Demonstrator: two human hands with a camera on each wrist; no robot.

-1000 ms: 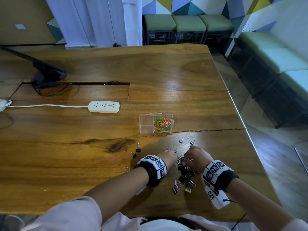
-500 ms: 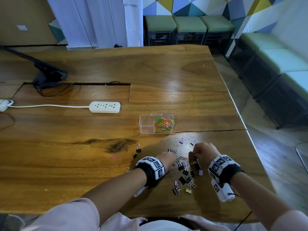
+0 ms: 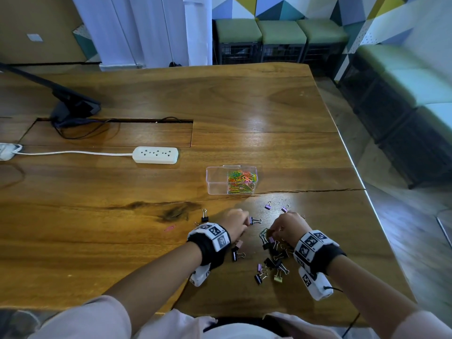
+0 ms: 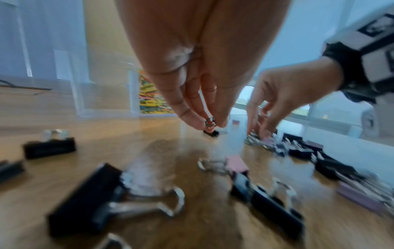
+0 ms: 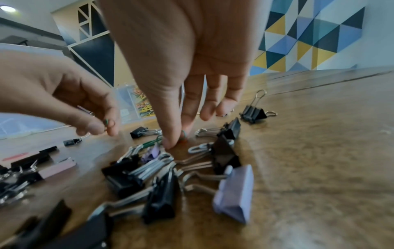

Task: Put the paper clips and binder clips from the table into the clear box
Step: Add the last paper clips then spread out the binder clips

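Wooden table (image 3: 244, 99): near the box (image 3: 231, 179), left hand (image 3: 234, 222) pinches a clip (image 4: 210, 121); right hand (image 3: 287, 226) pinches another clip (image 5: 183, 134). Picking continues; lifting to box likely follows.

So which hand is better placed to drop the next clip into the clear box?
Left. The left hand already pinches a small wire clip just above the table, nearer the clear plastic box. The right hand is fingering the binder clip pile.

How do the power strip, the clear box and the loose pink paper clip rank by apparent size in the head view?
1. Clear box and power strip: too alike to rank; the strip is longer, the box deeper.
2. Pink paper clip, clearly smallest, though nearest the camera.
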